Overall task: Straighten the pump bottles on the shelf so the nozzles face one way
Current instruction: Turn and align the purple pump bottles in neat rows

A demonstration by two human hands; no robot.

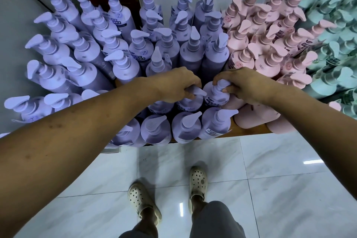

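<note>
In the head view, your left hand (173, 85) has its fingers curled round the pump top of a purple bottle (190, 103), one row back from the near edge. Your right hand (245, 87) pinches the pump neck of the neighbouring bottle (213, 98) just to its right, thumb and fingers closed on it. Both bottles stand among the purple stock (119, 48), packed so that their sides touch. I would turn each bottle about its own upright line and not tip it, with the base held down on the shelf (251, 131), so the near row (185, 127) is not nudged off the edge. Match that near row, whose nozzles point right and a little far (the far rows point every way, so they make a poor guide). The pink bottles (266, 50) crowd your right wrist, so swing the elbow gently. The shelf shows as a brown wooden edge, with green bottles (332, 31) at the far right. Below lies a glossy white tiled floor (280, 179), where your pale clogs (198, 179) stand, and a grey wall (15, 15) closes the left.
</note>
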